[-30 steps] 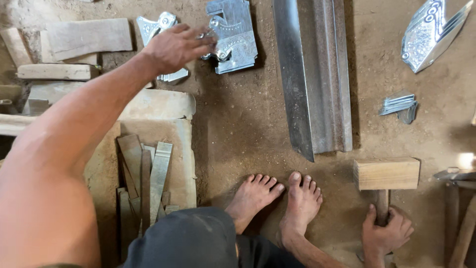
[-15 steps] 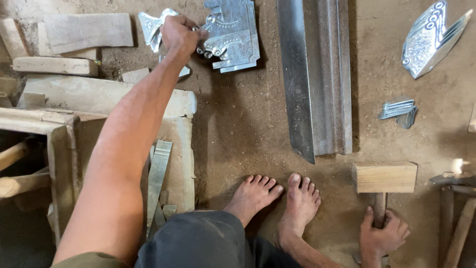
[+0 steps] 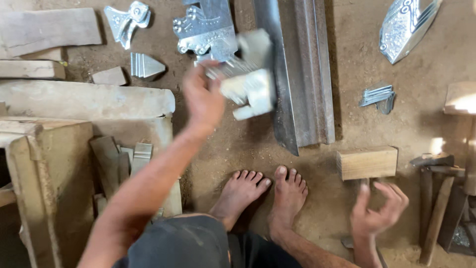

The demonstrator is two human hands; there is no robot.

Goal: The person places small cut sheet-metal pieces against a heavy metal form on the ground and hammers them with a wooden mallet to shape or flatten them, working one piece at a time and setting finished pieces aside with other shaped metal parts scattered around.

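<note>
- Metal piece (image 3: 250,74), pale and blurred, sits in my left hand (image 3: 204,97); my grip is clamped on its near edge, and it hangs above the dirt floor (image 3: 347,119), just in front of the long steel section (image 3: 302,74).
- My left arm reaches forward across the wooden box (image 3: 54,164), which holds a few flat wooden strips (image 3: 121,159).
- My right hand (image 3: 377,213) is low at the right, fingers curled and apart, with nothing in its grip; it is just above the mallet handle, whose wooden block head (image 3: 367,163) rests on the floor.
- My bare feet (image 3: 267,193) are side by side on the floor between the box and the mallet.
- Embossed metal plates lie beyond: one (image 3: 206,27) just past my left hand, a smaller one (image 3: 126,20) to its left, and another (image 3: 406,25) at the far right.
- A small stack of folded metal strips (image 3: 378,97) lies right of the steel section.
- Hammers (image 3: 434,198) lie at the right edge.
</note>
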